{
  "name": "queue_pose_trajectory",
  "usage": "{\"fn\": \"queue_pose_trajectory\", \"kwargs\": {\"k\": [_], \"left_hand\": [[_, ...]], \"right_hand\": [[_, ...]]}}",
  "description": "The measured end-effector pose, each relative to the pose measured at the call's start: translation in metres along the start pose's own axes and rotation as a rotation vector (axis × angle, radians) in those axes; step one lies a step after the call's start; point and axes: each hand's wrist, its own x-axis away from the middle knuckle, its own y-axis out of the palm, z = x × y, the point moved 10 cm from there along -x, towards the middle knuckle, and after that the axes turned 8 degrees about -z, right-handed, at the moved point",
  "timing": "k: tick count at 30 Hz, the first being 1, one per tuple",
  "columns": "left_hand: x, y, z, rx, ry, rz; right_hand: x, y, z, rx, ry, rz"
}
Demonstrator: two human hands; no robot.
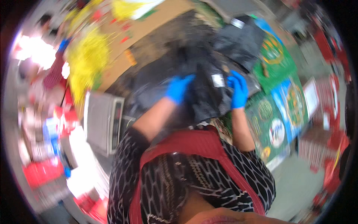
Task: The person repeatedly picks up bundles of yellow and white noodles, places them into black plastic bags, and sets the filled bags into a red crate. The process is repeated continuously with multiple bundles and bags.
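Before me lies a spread of black plastic bags, much of it blurred by motion. The nearest black bag (pixel 208 98) carries a white label (pixel 218 80) with print too small to read. Over its left part is my left hand (pixel 179 89), in a blue glove, its fingertips blurred against the dark plastic. My right hand (pixel 238 90), gloved in blue too, is at the bag's right edge, fingers bent toward it. Whether either hand grips the plastic cannot be made out. A second black bag (pixel 237 42) with a white label lies farther off, at the upper right.
Left of the bags stands a flat-topped metal device (pixel 102 123), apparently a weighing scale. Yellow strands (pixel 88 61) are heaped on brown cardboard (pixel 165 19). Green printed sacks (pixel 275 112) cover the right side. Another person's sleeve (pixel 54 72) shows at the far left; red-and-white stacks (pixel 318 148) stand right.
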Motion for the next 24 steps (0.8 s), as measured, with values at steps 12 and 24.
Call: {"fn": "queue_pose_trajectory", "kwargs": {"k": [12,24], "left_hand": [[0.118,-0.040,-0.089,0.020,0.134,-0.227],[0.320,-0.157,-0.233,0.718,0.322,0.689]], "right_hand": [[0.056,0.153,-0.003,0.249,0.006,-0.787],[0.051,0.282,-0.018,0.459,-0.356,-1.114]]}}
